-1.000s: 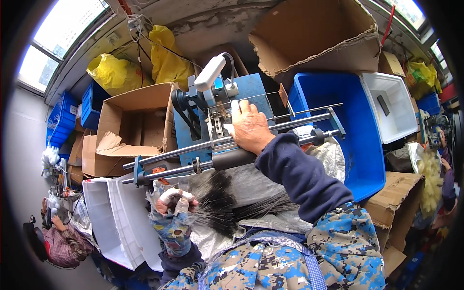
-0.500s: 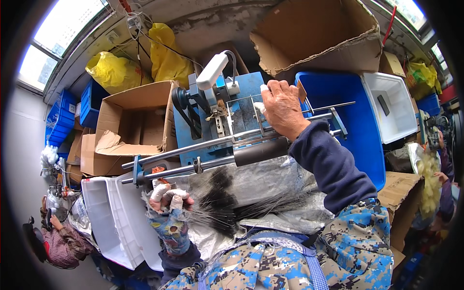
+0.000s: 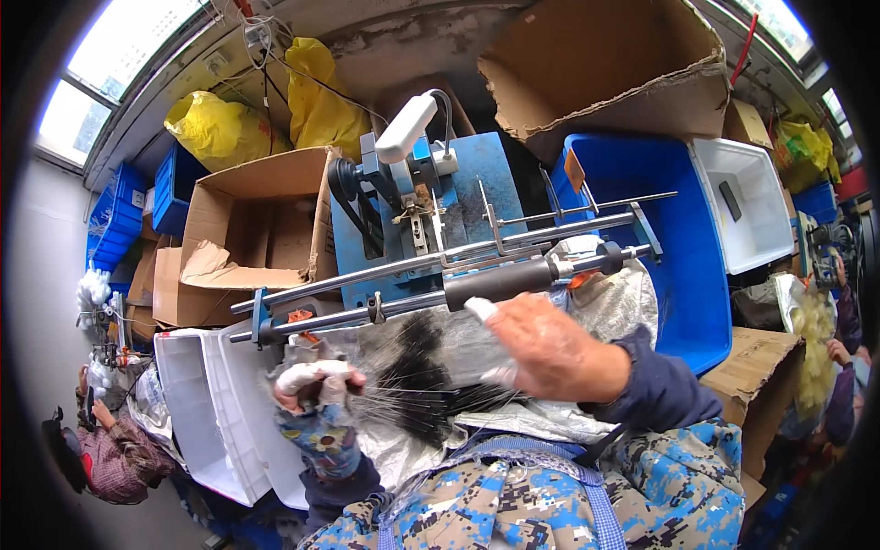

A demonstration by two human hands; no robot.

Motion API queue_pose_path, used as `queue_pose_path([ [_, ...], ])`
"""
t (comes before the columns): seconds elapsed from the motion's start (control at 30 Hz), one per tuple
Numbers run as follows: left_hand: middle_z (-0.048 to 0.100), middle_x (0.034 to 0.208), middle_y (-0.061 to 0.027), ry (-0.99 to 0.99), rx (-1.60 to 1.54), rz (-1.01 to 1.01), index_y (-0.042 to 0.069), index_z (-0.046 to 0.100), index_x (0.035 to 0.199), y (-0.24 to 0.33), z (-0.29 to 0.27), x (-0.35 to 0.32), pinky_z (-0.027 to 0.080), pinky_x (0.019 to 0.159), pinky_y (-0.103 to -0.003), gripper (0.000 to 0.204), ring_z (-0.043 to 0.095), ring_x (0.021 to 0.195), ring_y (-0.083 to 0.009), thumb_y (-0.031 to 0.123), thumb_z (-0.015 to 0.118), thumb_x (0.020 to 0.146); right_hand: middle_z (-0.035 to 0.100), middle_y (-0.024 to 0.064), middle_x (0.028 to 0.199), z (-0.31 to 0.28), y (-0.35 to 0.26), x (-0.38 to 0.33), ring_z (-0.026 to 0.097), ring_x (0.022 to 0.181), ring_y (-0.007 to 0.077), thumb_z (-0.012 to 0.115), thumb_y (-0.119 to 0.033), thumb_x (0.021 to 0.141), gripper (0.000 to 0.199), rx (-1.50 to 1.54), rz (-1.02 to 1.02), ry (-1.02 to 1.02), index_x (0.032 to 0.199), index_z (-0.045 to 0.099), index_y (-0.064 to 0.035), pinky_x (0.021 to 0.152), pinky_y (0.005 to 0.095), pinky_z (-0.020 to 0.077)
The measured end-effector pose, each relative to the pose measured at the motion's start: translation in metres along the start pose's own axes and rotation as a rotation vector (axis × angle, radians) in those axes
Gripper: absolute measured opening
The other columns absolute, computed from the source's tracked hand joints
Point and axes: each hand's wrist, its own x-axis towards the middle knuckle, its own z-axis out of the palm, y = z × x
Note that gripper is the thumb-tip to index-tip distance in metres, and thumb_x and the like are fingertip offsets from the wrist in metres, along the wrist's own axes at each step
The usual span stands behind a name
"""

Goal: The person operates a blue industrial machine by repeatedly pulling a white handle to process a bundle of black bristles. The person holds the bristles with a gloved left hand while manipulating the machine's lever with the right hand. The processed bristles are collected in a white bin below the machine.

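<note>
My left hand (image 3: pixel 316 383), with tape round its fingers and a flowered cuff, is curled closed beside the white bins. Thin strand ends reach it; whether it pinches any is hidden. They fan out from a dark bundle of bristle-like strands (image 3: pixel 414 371) lying on a silvery sheet (image 3: pixel 367 454). Over the right part of these strands hovers my right hand (image 3: pixel 555 353), fingers apart, nothing visible in them, one fingertip taped white. Just beyond it is a dark cylindrical sleeve (image 3: pixel 500 282) on a metal rail (image 3: pixel 412 303). Farther off stands a blue machine (image 3: pixel 477 174) with a white lamp-like head (image 3: pixel 406 128).
White bins (image 3: pixel 197 403) stand at the left, a cardboard box (image 3: pixel 261 229) behind them. A blue bin (image 3: pixel 674 229) lies right of the rails, next to a white tray (image 3: pixel 747 202). Yellow bags (image 3: pixel 225 133) rest at the back. Other people work at both far sides.
My right hand has left the wire frame by the machine and come down toward me, over the strands. The frame's bars now sit farther right. My left hand has barely moved.
</note>
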Motion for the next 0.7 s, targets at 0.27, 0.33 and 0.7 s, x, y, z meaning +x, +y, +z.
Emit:
queue_pose_path([
  [0.27, 0.062, 0.089, -0.0115, -0.367, 0.391, 0.044, 0.004, 0.058, 0.098, -0.021, 0.011, -0.019, 0.049, 0.073, -0.031, 0.024, 0.061, 0.079, -0.0217, 0.004, 0.067, 0.076, 0.059, 0.0161, 0.080, 0.006, 0.012, 0.023, 0.062, 0.069, 0.0314, 0.059, 0.005, 0.073, 0.027, 0.244, 0.016, 0.128, 0.101, 0.057, 0.0023, 0.060, 0.0346, 0.0506],
  [0.33, 0.061, 0.090, -0.0140, -0.466, 0.811, 0.141, 0.002, 0.057, 0.102, -0.042, 0.010, -0.010, 0.050, 0.073, -0.035, 0.034, 0.062, 0.080, -0.0272, 0.014, 0.069, 0.072, 0.054, 0.0092, 0.069, -0.003, 0.037, 0.044, 0.057, 0.055, 0.0244, 0.057, -0.002, 0.077, 0.018, -0.136, 0.121, 0.174, 0.095, 0.059, -0.0022, 0.049, 0.0336, 0.0461],
  [0.7, 0.063, 0.088, -0.0125, -0.767, 1.173, 0.004, 0.008, 0.062, 0.090, -0.129, 0.025, -0.010, 0.048, 0.070, -0.041, 0.029, 0.060, 0.075, -0.0340, 0.031, 0.066, 0.072, 0.054, 0.0133, 0.093, 0.039, 0.112, 0.118, 0.056, 0.084, 0.0262, 0.053, -0.012, 0.074, 0.013, -0.609, 0.332, 0.091, 0.081, 0.062, -0.0066, 0.067, 0.0389, 0.0430],
])
